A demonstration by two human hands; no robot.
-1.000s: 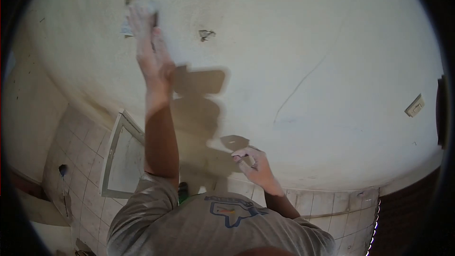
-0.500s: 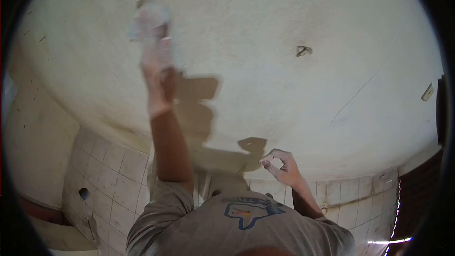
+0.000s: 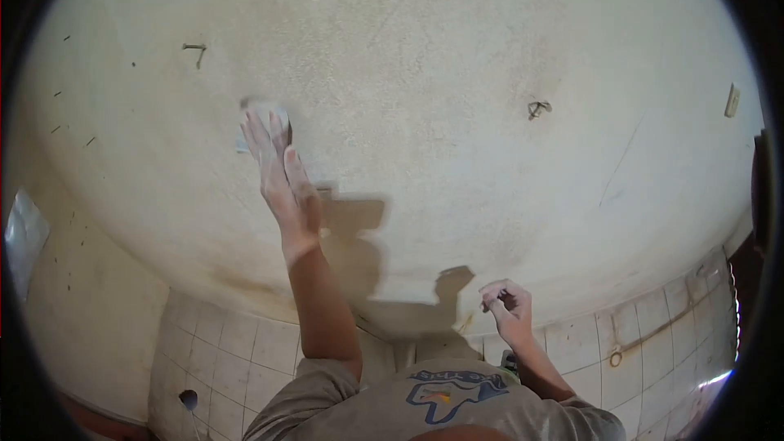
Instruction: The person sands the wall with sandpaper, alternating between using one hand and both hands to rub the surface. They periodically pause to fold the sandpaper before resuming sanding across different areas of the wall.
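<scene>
My left hand (image 3: 282, 175) reaches up and lies flat against a pale painted wall (image 3: 441, 163). Its whitened fingers press a small whitish sheet, which looks like sandpaper (image 3: 281, 111), to the surface. Part of the sheet is hidden under the fingers. Low on the right, my right hand (image 3: 510, 310) hovers in front of the wall with thumb and fingers curled together; no object shows in it.
Bent nails (image 3: 194, 51) and a metal fixing (image 3: 539, 109) stick out of the wall. At the right is a switch plate (image 3: 732, 100). White tiles (image 3: 237, 347) cover the lower wall, with a dark hole (image 3: 189, 398) at lower left. A shiny sheet (image 3: 27, 233) hangs far left.
My left hand was blurred by motion and higher in view; now it is lower and sharper, still on the sandpaper. My view has shifted, and my right hand appears slightly lower and farther right.
</scene>
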